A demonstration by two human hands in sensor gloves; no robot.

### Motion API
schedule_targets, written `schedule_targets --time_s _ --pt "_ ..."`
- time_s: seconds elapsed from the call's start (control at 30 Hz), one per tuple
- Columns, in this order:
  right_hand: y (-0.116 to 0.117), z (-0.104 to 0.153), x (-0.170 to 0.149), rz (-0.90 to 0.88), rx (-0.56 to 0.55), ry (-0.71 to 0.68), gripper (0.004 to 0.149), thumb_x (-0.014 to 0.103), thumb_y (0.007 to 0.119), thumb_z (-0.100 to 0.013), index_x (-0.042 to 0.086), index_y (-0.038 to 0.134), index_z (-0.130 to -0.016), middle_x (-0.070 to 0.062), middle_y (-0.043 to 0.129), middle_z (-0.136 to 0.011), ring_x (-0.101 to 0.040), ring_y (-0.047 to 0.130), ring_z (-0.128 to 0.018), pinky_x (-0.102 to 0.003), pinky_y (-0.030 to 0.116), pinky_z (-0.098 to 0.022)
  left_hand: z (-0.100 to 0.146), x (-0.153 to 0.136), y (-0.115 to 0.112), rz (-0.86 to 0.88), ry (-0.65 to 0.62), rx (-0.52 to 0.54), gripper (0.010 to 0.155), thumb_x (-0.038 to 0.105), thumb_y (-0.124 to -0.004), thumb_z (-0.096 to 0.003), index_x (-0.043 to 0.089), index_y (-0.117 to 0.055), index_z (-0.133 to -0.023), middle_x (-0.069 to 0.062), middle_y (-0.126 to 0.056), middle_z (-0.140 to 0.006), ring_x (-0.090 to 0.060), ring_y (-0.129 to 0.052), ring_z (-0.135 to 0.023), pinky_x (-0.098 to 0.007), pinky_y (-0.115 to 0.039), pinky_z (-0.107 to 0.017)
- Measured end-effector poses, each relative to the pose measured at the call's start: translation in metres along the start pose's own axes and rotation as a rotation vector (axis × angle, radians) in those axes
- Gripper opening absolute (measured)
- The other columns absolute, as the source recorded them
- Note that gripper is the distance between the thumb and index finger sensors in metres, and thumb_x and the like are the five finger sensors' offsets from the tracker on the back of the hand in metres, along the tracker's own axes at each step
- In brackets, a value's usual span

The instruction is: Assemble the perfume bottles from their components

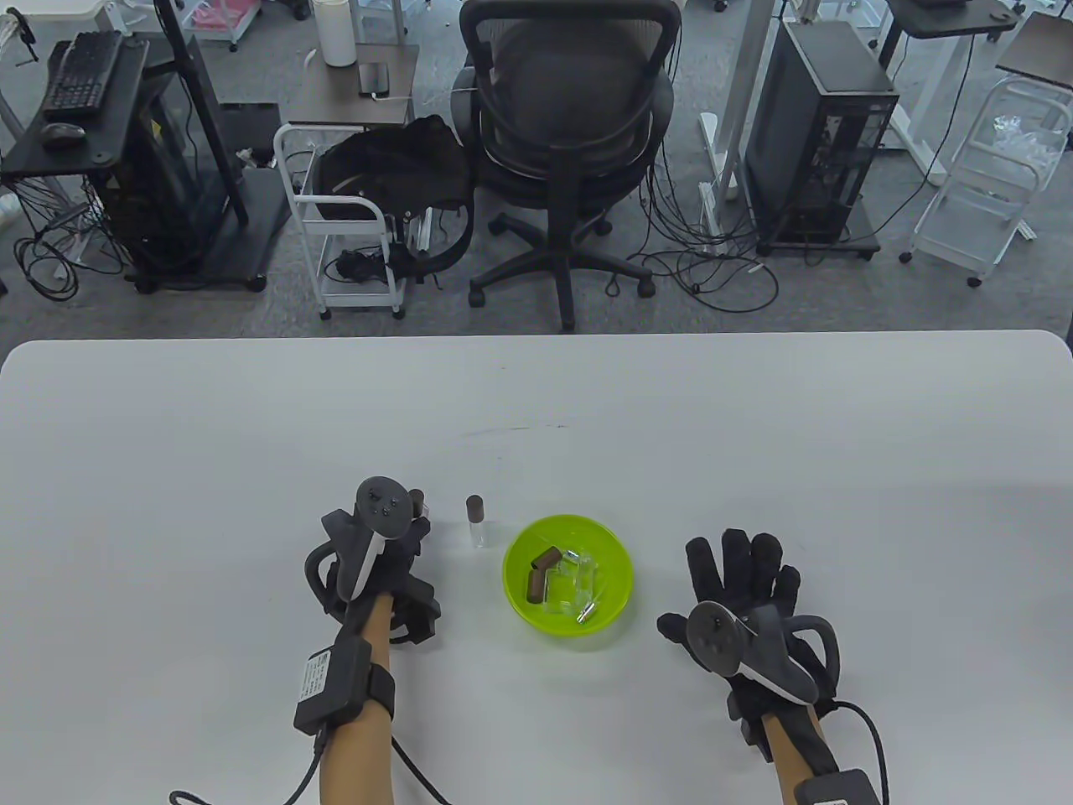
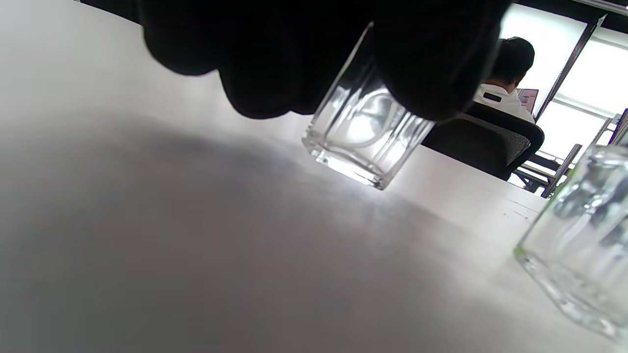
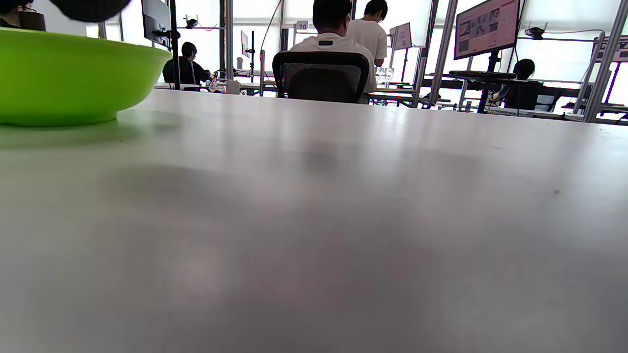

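Glass bottle [image 2: 363,142] sits half-hidden in my left hand [image 1: 377,558], fingers curled round it, at nine o'clock of the green bowl [image 1: 616,579]. My right hand [image 1: 742,604] lies spread flat on the white table [image 1: 754,436].

On the worktop [image 1: 251,436] a bowl [image 1: 524,591] sits near the front edge, between the two hands. In it lie caps [image 1: 541,570], loose bottles [image 1: 578,579] and sprayer parts [image 1: 587,610]. Just left of the bowl an assembled bottle [image 1: 478,521] stands upright. Left of that is the left hand [image 1: 377,562], holding a second bottle [image 2: 363,142] that seems to hang just above the surface. The right hand [image 1: 738,587] lies flat to the bowl's right.
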State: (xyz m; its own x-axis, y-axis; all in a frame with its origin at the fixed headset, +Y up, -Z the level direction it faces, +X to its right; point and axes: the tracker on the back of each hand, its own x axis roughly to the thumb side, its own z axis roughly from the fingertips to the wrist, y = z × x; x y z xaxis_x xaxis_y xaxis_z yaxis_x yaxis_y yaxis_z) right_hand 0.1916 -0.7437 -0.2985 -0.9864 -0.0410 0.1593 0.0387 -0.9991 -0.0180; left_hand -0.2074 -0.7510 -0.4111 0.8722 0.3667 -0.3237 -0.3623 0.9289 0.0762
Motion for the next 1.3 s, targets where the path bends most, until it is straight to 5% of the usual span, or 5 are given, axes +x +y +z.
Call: schedule_targets --time_s 0.53,0.87,1.07,1.3 --pt "0.0 0.0 0.0 -0.002 0.008 -0.001 0.091 0.068 0.054 -0.053 0.016 0.018 -0.119 -0.036 0.016 -0.12 -0.07 0.021 -0.106 -0.082 0.037 -0.071 0.005 -0.015 0.015 0.002 0.02 -0.159 0.074 0.051 -0.082 -0.047 0.02 -0.058 -0.11 -0.018 -0.062 -0.114 -0.039 -0.078 -0.096 -0.045 -0.07 -0.071" --pt "0.0 -0.001 0.0 -0.009 0.0 -0.001 0.09 0.067 0.055 -0.054 0.016 0.019 -0.119 -0.035 0.018 -0.12 -0.069 0.024 -0.107 -0.081 0.04 -0.072 0.072 0.017 0.065 -0.122 -0.252 -0.049 0.087 0.054 -0.082 -0.047 0.019 -0.043 -0.116 -0.024 -0.042 -0.121 -0.048 -0.057 -0.107 -0.055 -0.056 -0.08" --pt "0.001 -0.001 0.002 -0.011 0.0 -0.001 0.09 0.066 0.055 -0.054 0.015 0.021 -0.119 -0.035 0.021 -0.12 -0.069 0.027 -0.108 -0.08 0.042 -0.073 0.115 0.037 0.04 -0.196 -0.436 -0.007 0.094 0.061 -0.079 -0.044 0.02 -0.038 -0.118 -0.025 -0.04 -0.123 -0.051 -0.053 -0.109 -0.06 -0.052 -0.081" --pt "0.004 -0.001 0.004 0.011 0.016 0.001 0.09 0.067 0.054 -0.054 0.014 0.021 -0.119 -0.035 0.024 -0.121 -0.067 0.032 -0.109 -0.079 0.045 -0.073 0.124 0.033 -0.003 -0.262 -0.488 -0.117 0.1 0.064 -0.079 -0.0409 0.021 -0.032 -0.119 -0.024 -0.033 -0.124 -0.053 -0.044 -0.113 -0.065 -0.043 -0.083"
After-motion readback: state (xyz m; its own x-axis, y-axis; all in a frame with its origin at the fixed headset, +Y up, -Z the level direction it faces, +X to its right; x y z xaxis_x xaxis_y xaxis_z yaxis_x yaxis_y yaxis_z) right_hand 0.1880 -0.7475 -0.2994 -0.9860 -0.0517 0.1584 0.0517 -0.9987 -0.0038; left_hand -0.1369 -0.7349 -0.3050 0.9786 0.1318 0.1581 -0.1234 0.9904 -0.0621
